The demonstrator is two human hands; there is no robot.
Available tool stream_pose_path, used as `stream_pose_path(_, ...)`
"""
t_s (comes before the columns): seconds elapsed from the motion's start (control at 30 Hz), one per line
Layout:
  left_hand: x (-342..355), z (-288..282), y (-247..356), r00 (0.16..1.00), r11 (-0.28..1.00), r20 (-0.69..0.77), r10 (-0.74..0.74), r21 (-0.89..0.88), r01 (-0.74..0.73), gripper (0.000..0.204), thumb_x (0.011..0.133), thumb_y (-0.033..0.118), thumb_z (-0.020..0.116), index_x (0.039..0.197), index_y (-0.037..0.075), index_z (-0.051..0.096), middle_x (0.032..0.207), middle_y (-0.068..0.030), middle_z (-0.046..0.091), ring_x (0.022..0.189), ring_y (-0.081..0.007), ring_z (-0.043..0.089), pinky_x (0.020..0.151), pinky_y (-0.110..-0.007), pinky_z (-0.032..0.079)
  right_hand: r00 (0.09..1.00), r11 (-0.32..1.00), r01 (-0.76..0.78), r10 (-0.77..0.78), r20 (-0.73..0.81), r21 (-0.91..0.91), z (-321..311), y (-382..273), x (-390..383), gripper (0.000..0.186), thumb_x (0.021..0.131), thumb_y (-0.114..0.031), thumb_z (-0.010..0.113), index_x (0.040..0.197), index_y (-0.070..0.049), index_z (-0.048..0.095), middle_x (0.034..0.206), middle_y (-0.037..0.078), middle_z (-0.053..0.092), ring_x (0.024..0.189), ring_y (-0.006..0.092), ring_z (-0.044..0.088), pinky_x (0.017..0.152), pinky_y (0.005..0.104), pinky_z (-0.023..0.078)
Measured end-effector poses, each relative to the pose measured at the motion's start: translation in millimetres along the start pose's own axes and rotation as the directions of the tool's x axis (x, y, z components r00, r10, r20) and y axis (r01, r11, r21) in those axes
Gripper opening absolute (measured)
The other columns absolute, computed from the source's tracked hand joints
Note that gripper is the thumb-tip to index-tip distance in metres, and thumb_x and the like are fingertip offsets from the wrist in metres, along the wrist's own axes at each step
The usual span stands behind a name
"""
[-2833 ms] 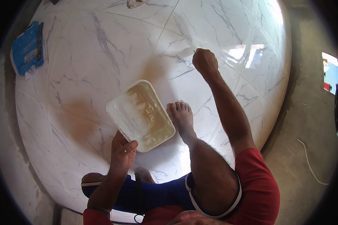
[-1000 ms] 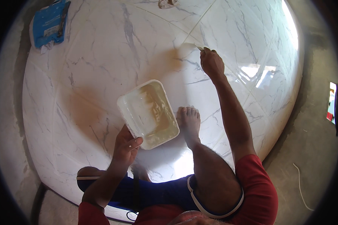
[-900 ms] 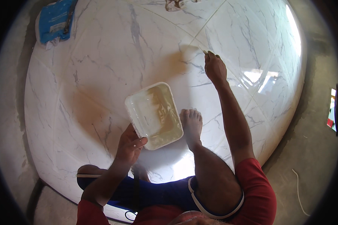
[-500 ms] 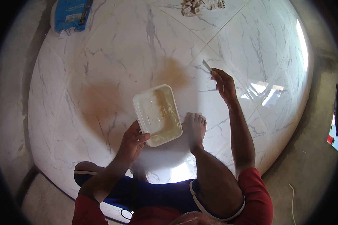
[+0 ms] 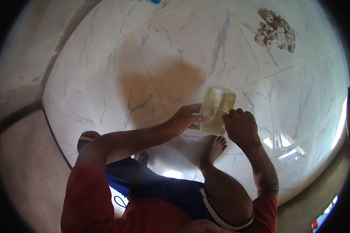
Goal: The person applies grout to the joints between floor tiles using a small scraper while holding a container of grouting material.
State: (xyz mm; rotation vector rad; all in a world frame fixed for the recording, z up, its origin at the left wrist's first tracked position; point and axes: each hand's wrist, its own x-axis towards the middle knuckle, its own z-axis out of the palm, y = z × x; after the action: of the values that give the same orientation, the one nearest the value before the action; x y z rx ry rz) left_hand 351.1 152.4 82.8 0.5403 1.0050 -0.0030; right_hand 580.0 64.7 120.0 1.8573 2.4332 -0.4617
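The left hand (image 5: 184, 120) grips the tub (image 5: 218, 103) by its left side, the thumb and fingers clamped on the wall; the tub is held tilted above the tiles (image 5: 105, 77), in front of the right foot (image 5: 217, 149), and its far end is pale and blurred, so how much of the inside shows is hard to tell; the right hand (image 5: 242, 127) is at the tub's right edge, its fingers curled with the back of the hand uppermost, and whether they grip something is hidden, so I cannot tell; the left foot (image 5: 141, 156) is mostly covered by the forearm and shorts (image 5: 159, 186); a crumpled, stained cloth (image 5: 276, 31) lies well apart at the upper right, its folds hard to follow; a blue scrap (image 5: 155, 1) is cut off by the top edge, too little of it showing for any print to be read; at the lower right a red, white and blue patch (image 5: 326, 214) is partly lost in the dark rim, too small and blurred to identify or read.
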Motion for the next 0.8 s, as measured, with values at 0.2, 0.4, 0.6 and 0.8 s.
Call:
stream_pose_path(0.2,50.1,27.5,-1.8,0.996,0.993,-0.026,0.083,-0.08,-0.085,0.065,0.086,0.01,0.079,0.146,0.002,0.054,0.13,-0.0148,0.066,0.118,-0.0277,0.066,0.098,-0.042,0.058,0.992,0.999,-0.006,0.012,0.127,-0.048,3.4,51.5,5.5,0.006,0.081,-0.011,0.067,0.086,-0.008,0.068,0.079,0.006,0.065,0.077,0.0224,0.069,0.064,0.0386,0.056)
stream_pose_path(0.4,64.1,46.4,42.6,0.983,0.986,-0.078,0.167,-0.007,-0.168,0.068,0.087,0.016,0.08,0.149,0.005,0.052,0.127,-0.0092,0.068,0.119,-0.021,0.065,0.096,-0.039,0.057,1.0,1.0,0.005,-0.005,0.031,-0.023,-22.0,104.2,27.4,0.008,0.083,-0.014,0.067,0.087,-0.008,0.071,0.078,0.008,0.066,0.074,0.0246,0.069,0.062,0.0417,0.056)
stream_pose_path(0.6,53.2,50.3,152.6,0.969,0.961,-0.04,0.243,0.15,-0.234,0.073,0.084,0.016,0.083,0.149,0.004,0.051,0.132,-0.0121,0.066,0.108,-0.0217,0.07,0.084,-0.034,0.059,0.972,0.947,0.083,-0.007,-0.235,0.311,-99.9,162.5,59.1,0.019,0.089,-0.021,0.077,0.104,-0.009,0.077,0.086,0.008,0.072,0.076,0.025,0.071,0.065,0.0399,0.057)
stream_pose_path(0.8,51.0,54.7,237.0,0.918,0.895,0.067,0.392,0.202,-0.397,0.06,0.09,0.018,0.076,0.144,0.001,0.055,0.126,-0.0102,0.069,0.109,-0.019,0.07,0.092,-0.036,0.058,0.933,0.89,0.083,0.089,-0.349,0.448,-153.2,205.1,96.2,0.02,0.094,-0.019,0.077,0.109,-0.007,0.078,0.088,0.007,0.075,0.068,0.0157,0.07,0.062,0.03,0.055)
